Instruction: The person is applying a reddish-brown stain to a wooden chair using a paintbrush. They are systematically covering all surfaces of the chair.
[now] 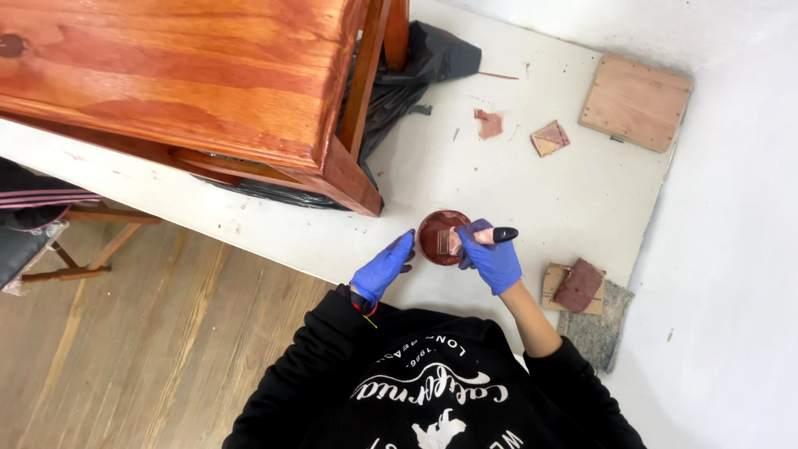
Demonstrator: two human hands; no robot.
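Right hand [492,259], blue-gloved, fingers closed around a black-handled brush [482,237] whose bristles dip into a small round pot of red-brown stain [440,237]. Left hand [384,268], also gloved, fingers extended and empty, tips just beside the pot's rim. Beyond the fingertips stands a stained wooden table [183,75] on white sheeting [515,183].

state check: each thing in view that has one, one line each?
left hand: gloved blue, open, flat beside the cup
right hand: gloved blue, closed on the brush
brush: bristles dipped in the cup
cup: upright, open, holds red-brown stain
wooden table: top coated, glossy red-brown
black plastic bag: crumpled under the table
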